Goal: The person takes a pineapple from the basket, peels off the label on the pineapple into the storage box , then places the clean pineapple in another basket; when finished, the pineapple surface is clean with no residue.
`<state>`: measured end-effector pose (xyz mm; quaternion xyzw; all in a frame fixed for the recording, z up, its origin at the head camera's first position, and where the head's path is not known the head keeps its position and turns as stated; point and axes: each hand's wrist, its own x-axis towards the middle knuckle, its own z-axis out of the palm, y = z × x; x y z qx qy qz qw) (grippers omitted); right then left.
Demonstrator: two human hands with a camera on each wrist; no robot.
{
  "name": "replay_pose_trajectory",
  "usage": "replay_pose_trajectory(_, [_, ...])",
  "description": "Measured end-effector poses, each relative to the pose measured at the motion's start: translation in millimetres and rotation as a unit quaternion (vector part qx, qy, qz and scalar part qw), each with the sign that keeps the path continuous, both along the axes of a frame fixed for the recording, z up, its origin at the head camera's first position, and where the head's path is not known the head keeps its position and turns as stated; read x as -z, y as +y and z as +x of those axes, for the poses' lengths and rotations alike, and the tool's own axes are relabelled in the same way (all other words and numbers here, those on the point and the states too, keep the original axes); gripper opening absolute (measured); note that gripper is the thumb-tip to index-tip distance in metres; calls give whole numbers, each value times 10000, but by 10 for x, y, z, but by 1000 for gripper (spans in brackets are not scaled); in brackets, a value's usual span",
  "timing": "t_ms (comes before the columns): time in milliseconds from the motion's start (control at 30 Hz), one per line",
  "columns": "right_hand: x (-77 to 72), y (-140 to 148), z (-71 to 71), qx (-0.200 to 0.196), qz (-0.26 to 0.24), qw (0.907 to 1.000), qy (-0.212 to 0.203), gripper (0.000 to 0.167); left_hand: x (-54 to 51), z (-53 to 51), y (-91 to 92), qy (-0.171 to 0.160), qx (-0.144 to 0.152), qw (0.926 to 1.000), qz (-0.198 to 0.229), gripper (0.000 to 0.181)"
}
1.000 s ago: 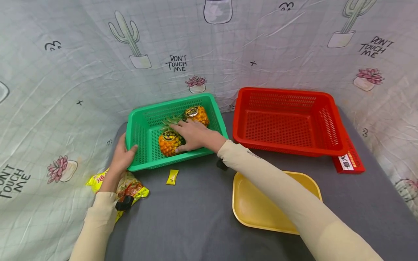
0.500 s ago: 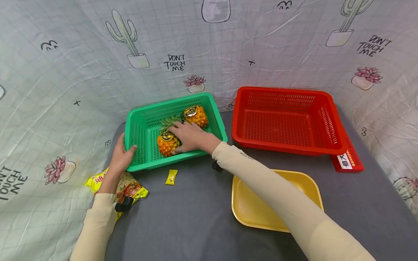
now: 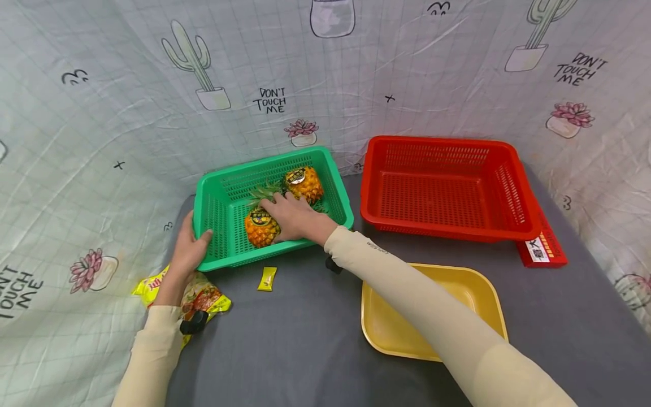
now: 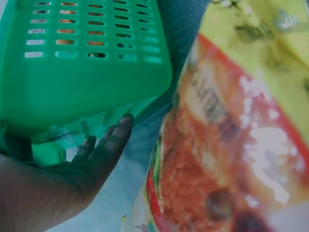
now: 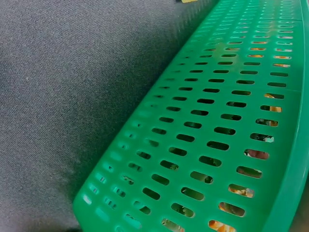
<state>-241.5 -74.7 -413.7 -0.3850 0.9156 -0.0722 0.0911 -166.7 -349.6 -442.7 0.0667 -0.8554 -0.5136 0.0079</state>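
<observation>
In the head view, my left hand (image 3: 190,244) grips the left end of a green plastic basket (image 3: 213,221), thumb over the rim. The left wrist view shows the fingers (image 4: 112,145) along the outside of the end wall. My right hand (image 3: 295,217) reaches over the front rim and holds the nearer pineapple (image 3: 261,232), which has a black and gold label. Part of that pineapple is hidden under the hand. A second pineapple (image 3: 307,183) lies behind it, at the basket's back right. In the right wrist view, the basket wall (image 5: 217,130) hides the right hand's fingers.
A red basket (image 3: 432,192) stands to the right, with a red box (image 3: 546,246) beside it. A yellow tray (image 3: 396,322) lies under my right forearm. A small yellow packet (image 3: 267,278) sits in front of the green basket. Beneath my left forearm is a yellow food bag (image 3: 205,294).
My right hand has shifted slightly left and towards the front rim on the nearer pineapple. My left hand keeps its grip on the basket. The head view has shifted a little.
</observation>
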Motion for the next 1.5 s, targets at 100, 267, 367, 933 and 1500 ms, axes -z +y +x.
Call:
replay_pose_trajectory(100, [4,-7,-5,12,-56,10000,-63,94,8,-1,-17,2,-25,10000,-17,69])
replay_pose_trajectory(267, [17,-7,-23,-8,-55,10000,6,94,-5,13,-7,-32,-56,10000,-72,70])
replay_pose_trajectory(367, [29,1,-28,17,-62,9999,132,93,-19,22,12,-19,-68,9999,-74,70])
replay_pose_trajectory(933, [37,-31,-62,-196,400,9986,288,99,-18,9,-9,-71,-96,9999,-14,71])
replay_pose_trajectory(1500, [-126,136,-117,-149,-569,9981,180,97,-53,21,41,109,-149,9998,-8,71])
